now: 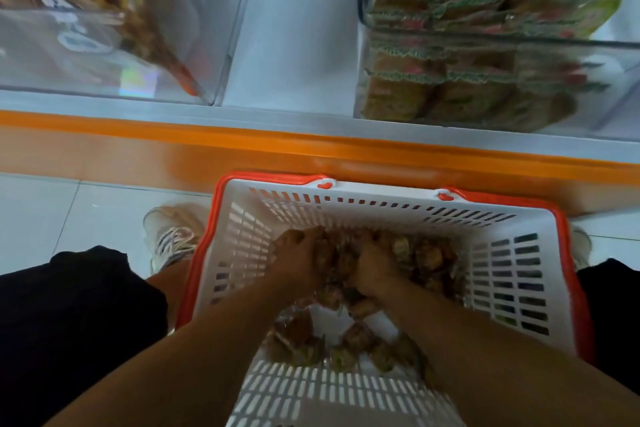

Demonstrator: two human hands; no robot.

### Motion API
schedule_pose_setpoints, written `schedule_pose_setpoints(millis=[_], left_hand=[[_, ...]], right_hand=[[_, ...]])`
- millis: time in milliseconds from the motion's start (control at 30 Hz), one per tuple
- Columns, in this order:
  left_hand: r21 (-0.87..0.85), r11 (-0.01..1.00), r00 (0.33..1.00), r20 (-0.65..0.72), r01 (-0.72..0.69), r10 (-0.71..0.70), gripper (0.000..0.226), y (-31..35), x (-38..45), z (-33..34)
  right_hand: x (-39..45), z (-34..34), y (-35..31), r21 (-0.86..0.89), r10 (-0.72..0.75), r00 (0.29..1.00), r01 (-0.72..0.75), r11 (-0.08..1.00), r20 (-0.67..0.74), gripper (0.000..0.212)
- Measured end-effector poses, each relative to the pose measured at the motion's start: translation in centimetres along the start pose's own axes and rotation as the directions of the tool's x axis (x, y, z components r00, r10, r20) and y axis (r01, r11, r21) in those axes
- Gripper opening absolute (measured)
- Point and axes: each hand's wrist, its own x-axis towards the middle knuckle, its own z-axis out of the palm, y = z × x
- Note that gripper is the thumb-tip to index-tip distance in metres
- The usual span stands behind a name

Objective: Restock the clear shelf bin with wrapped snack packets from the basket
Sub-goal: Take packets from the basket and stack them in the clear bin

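A white slotted basket (502, 274) with an orange rim stands on the floor between my legs. Several brown snack packets in clear wrap (426, 255) lie in a heap on its bottom. Both my hands are down in that heap. My left hand (298, 253) curls over packets at the heap's left side. My right hand (375, 269) grips packets in the middle. A clear shelf bin (104, 28) at upper left holds only a few orange-brown packets at its back. Motion blur hides the fingers' exact hold.
A second clear bin (485, 45) at upper right is packed with green-edged packets. An orange shelf edge (311, 152) runs across just beyond the basket. White shelf surface separates the two bins. My shoes (173, 232) stand on white floor tiles beside the basket.
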Motion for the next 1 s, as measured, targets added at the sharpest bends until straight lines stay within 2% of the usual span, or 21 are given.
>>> schedule_pose_setpoints(millis=[33, 67, 100, 133, 167, 200, 267, 300, 367, 433, 500, 533, 600, 667, 767, 800, 867, 933, 1000], left_hand=[[-0.014, 1.000, 0.999, 0.036, 0.003, -0.002, 0.093, 0.1, 0.4, 0.4], [-0.039, 0.999, 0.998, 0.056, 0.008, -0.005, 0.094, 0.0, 0.9, 0.8], [-0.082, 0.996, 0.997, 0.070, 0.042, -0.037, 0.097, 0.1, 1.1, 1.0], [-0.136, 0.987, 0.993, 0.083, 0.089, -0.078, 0.101, 0.2, 1.2, 1.1], [-0.176, 0.977, 0.989, 0.101, 0.122, -0.106, 0.105, 0.3, 1.2, 1.1], [-0.193, 0.974, 0.990, 0.107, 0.116, -0.097, 0.106, 0.3, 1.4, 1.1], [-0.246, 0.964, 0.989, 0.132, 0.096, -0.065, 0.105, 0.1, 1.6, 0.7], [-0.326, 0.939, 0.986, 0.156, 0.110, -0.062, 0.104, 0.2, 1.5, 0.2], [-0.511, 0.844, 0.978, 0.198, 0.166, -0.073, 0.093, 0.4, 1.0, -0.4], [-0.667, 0.702, 0.960, 0.267, 0.250, -0.088, 0.065, 0.5, 0.5, -0.6], [-0.771, 0.542, 0.932, 0.357, 0.336, -0.070, 0.034, 0.7, -0.2, -0.7], [-0.781, 0.522, 0.929, 0.367, 0.341, -0.058, 0.022, 0.8, -0.5, -0.8], [-0.764, 0.560, 0.940, 0.328, 0.320, -0.090, 0.010, 1.0, -1.0, -0.7], [-0.734, 0.610, 0.954, 0.259, 0.298, -0.154, 0.016, 1.2, -1.3, -0.9], [-0.713, 0.624, 0.946, 0.200, 0.319, -0.255, 0.022, 1.9, -2.3, -2.5], [-0.707, 0.627, 0.945, 0.218, 0.326, -0.245, 0.020, 2.2, -2.8, -3.5], [-0.718, 0.589, 0.925, 0.340, 0.371, -0.168, 0.015, 2.9, -4.0, -6.1], [-0.716, 0.557, 0.875, 0.481, 0.422, -0.045, 0.018, 4.5, -5.7, -9.5], [-0.727, 0.574, 0.854, 0.513, 0.378, 0.087, 0.026, 6.2, -7.5, -12.7]], right_hand=[[0.0, -0.1, -0.2, 0.017, -0.029, 0.999, 0.029, 0.999, 0.029, 0.060], [0.2, -0.1, -0.3, -0.052, -0.068, 0.995, 0.072, 0.996, 0.071, 0.061], [0.0, -0.6, -0.2, -0.194, -0.175, 0.967, 0.211, 0.958, 0.187, 0.069], [-0.4, -0.7, -0.1, -0.304, -0.152, 0.941, 0.246, 0.920, 0.302, 0.082], [-0.5, -0.7, -0.3, -0.306, -0.039, 0.955, 0.132, 0.943, 0.292, 0.095], [-0.3, -0.8, -0.2, -0.273, -0.001, 0.969, 0.071, 0.959, 0.245, 0.102], [-0.2, -1.1, -0.3, -0.053, -0.018, 0.949, 0.036, 0.998, 0.315, 0.104], [0.0, -1.2, -0.5, 0.058, -0.041, 0.937, 0.022, 0.998, 0.346, 0.099], [0.5, -1.5, -0.8, 0.165, -0.052, 0.936, -0.007, 0.986, 0.349, 0.076], [0.6, -2.3, -1.0, 0.131, -0.088, 0.934, 0.045, 0.990, 0.346, 0.051], [0.1, -3.1, -0.9, 0.114, -0.147, 0.917, 0.112, 0.987, 0.370, 0.040], [-0.3, -3.5, -0.9, 0.112, -0.165, 0.913, 0.132, 0.985, 0.373, 0.039], [-1.1, -4.6, -0.9, 0.111, -0.167, 0.917, 0.135, 0.985, 0.363, 0.040], [-1.6, -5.7, -1.5, 0.005, -0.146, 0.931, 0.153, 0.988, 0.335, 0.036], [-2.3, -7.6, -3.2, -0.135, -0.139, 0.933, 0.193, 0.972, 0.332, 0.025], [-2.8, -8.5, -4.3, -0.174, -0.140, 0.931, 0.208, 0.962, 0.338, 0.022], [-4.3, -10.7, -6.6, -0.212, -0.166, 0.914, 0.257, 0.943, 0.369, 0.019], [-6.2, -13.1, -9.2, -0.186, -0.196, 0.894, 0.290, 0.939, 0.402, 0.025], [-8.7, -15.5, -11.8, -0.105, -0.199, 0.887, 0.265, 0.958, 0.417, 0.028]])
